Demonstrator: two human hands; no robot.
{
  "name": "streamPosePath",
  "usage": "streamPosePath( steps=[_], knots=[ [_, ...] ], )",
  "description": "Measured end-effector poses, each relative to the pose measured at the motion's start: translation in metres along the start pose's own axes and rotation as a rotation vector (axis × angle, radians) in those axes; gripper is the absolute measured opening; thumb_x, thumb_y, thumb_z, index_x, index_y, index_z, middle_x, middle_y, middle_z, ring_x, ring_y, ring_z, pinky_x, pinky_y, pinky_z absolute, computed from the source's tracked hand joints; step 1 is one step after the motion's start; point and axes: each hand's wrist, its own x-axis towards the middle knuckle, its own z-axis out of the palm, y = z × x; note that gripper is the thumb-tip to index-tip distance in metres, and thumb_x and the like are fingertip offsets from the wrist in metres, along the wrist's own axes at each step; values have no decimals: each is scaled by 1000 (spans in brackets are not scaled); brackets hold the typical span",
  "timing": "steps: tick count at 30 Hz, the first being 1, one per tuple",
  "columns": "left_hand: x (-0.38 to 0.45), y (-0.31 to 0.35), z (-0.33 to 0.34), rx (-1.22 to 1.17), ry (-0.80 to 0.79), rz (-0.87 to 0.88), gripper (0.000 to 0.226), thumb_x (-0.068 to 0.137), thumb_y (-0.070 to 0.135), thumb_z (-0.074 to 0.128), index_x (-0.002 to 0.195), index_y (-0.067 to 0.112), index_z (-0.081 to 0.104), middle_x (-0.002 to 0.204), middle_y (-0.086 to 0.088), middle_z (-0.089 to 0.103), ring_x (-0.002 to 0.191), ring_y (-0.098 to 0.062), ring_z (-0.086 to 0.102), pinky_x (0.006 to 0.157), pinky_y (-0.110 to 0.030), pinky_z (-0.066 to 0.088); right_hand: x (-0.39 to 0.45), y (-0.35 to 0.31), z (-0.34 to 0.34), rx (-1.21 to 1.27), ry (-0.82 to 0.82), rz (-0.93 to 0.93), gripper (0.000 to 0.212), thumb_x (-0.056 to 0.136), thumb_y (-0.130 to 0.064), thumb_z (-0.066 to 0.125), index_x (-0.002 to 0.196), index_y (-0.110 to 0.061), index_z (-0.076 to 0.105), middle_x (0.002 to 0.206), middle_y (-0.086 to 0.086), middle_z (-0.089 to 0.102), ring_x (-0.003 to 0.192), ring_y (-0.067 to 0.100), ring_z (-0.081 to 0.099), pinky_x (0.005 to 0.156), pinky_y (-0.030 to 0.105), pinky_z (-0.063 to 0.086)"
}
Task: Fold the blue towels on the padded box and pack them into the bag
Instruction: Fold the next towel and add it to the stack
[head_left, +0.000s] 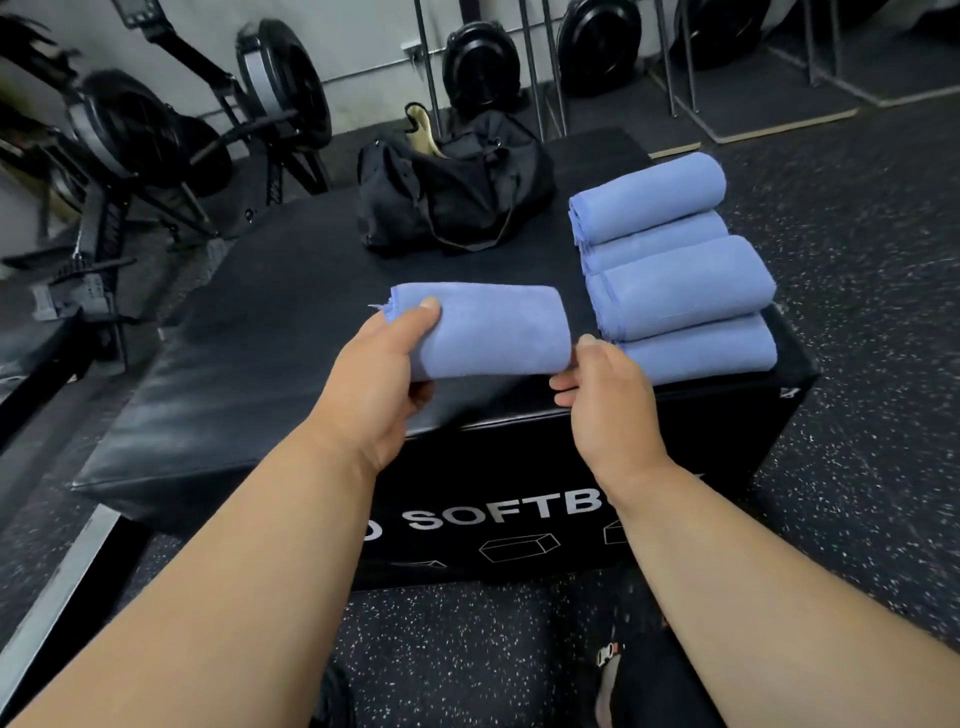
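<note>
So the left hand grips a folded blue towel over the padded box, thumb on top. Duffel bag sits behind. Right hand fingers loosely curled, just touching the towel's edge, beside four folded towels.
</note>
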Motion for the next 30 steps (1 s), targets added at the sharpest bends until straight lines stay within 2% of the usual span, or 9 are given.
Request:
streamPosePath(
  steps=[2,4,7,9,11,17,23,27,30],
  knots=[
    [6,8,23,-51,-31,-12,34,101,38,66,130,20,71,119,5,78,97,-14,68,71,-27,50,2,-2,-12,135,3,116,41,103,-36,37,95,-19,73,81,3,77,74,17,71,70,28,50],
    [12,18,48,-86,-84,-10,32,101,37,65,125,17,73,109,4,76,87,-14,64,62,-24,48,3,-4,-22,166,-12,152,43,97,-36,34,99,-21,74,81,5,78,67,13,71,71,32,47],
    [23,34,85,-139,-177,-28,15,102,37,65,109,25,72,95,7,75,77,-11,66,57,-22,46,2,-6,-32,158,-52,155,40,94,-32,34,96,-19,72,75,6,77,63,14,72,69,33,46],
    [30,45,110,-183,-215,-38,15,102,37,65,111,27,69,99,6,75,82,-13,69,56,-21,48,0,-6,-38,148,-93,176,37,99,-21,35,94,-14,71,71,8,76,60,17,71,66,32,46],
    [40,50,134,-199,-242,-48,16,103,37,64,112,26,70,102,4,77,87,-16,71,55,-21,50,1,-6,-43,130,-128,201,38,99,-20,35,91,-10,71,69,9,76,59,18,70,66,33,46],
    [74,12,178,103,-127,-163,26,102,36,66,119,17,67,116,-8,73,78,-20,71,53,-24,56,11,-4,-63,43,-157,220,37,99,-19,37,84,-7,69,65,10,74,59,23,71,68,36,50],
    [86,8,182,62,-70,-119,32,103,36,64,124,11,69,115,-9,74,76,-20,72,62,-28,60,12,-4,-75,15,-164,183,38,97,-26,40,80,-8,69,63,8,73,62,26,71,76,47,60],
    [84,10,185,-60,-96,-85,37,104,36,63,130,9,68,99,-6,73,61,-16,69,53,-24,53,8,-9,-74,1,-203,162,39,88,-36,41,76,-10,68,61,7,72,63,27,71,79,52,60],
    [83,7,186,-35,-125,-92,37,104,39,63,129,12,68,99,-5,74,63,-16,70,52,-25,51,6,-13,-75,4,-213,157,38,93,-36,45,75,-12,67,62,7,72,68,30,71,81,54,59]
  ],
)
